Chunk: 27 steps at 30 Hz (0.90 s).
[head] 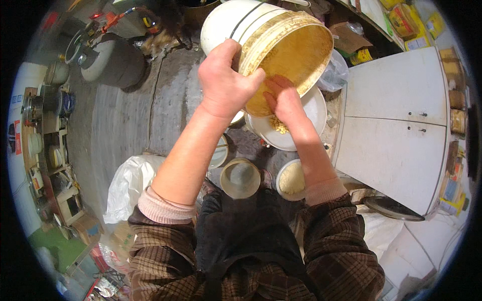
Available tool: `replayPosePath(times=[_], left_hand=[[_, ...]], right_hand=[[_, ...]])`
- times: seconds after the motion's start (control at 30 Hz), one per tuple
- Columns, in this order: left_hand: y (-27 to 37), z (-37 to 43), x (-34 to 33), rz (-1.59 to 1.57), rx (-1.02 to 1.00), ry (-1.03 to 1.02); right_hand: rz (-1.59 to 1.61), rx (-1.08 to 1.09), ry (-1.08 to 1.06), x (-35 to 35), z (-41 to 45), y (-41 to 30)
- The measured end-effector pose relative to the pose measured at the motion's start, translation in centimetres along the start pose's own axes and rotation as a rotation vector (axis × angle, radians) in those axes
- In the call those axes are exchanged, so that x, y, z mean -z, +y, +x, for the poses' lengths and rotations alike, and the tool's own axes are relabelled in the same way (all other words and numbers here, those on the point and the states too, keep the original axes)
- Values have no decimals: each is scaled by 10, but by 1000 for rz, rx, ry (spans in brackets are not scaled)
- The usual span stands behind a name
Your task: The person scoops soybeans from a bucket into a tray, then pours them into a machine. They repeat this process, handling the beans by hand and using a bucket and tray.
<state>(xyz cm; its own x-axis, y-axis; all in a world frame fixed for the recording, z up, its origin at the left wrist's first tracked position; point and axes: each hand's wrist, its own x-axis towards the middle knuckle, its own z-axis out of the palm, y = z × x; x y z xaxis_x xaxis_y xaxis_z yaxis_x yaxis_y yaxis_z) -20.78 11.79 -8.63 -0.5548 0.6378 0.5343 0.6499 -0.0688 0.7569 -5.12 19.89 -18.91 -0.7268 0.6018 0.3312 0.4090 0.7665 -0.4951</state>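
Observation:
A large white plastic bucket (226, 26), stained yellow-brown inside and around its rim, is tipped with its mouth towards me. My left hand (229, 79) grips it at the near side of the rim. My right hand (284, 96) reaches into the mouth at the lower edge, its fingers in shade; whether they hold anything, I cannot tell. Under the mouth lies a wide white basin (310, 113) with a small heap of yellow kernels or beans (278, 125) in it. Nearer to me are an upright round container (240, 178) and a white bowl of pale yellow meal (292, 180).
A dark gas cylinder (113, 62) lies at the upper left on the grey floor. A white plastic sack (130, 184) rests beside my left forearm. On the right is a white two-door cabinet (391, 124), with a round dark lid (393, 208) near its lower corner.

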Motion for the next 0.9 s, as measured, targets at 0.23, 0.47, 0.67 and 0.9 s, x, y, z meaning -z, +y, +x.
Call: replayPosePath(times=[0.23, 0.47, 0.67, 0.9], left_hand=[[-50, 3, 23, -41, 213, 130], [-186, -57, 108, -196, 604, 432], [-314, -191, 194, -278, 1158, 697], [-476, -326, 238, -373, 1432, 756]], right_hand=[[-101, 55, 111, 20, -52, -22], [-152, -65, 102, 13, -96, -56], [270, -210, -356, -73, -204, -113], [314, -627, -770, -156, -338, -111]])
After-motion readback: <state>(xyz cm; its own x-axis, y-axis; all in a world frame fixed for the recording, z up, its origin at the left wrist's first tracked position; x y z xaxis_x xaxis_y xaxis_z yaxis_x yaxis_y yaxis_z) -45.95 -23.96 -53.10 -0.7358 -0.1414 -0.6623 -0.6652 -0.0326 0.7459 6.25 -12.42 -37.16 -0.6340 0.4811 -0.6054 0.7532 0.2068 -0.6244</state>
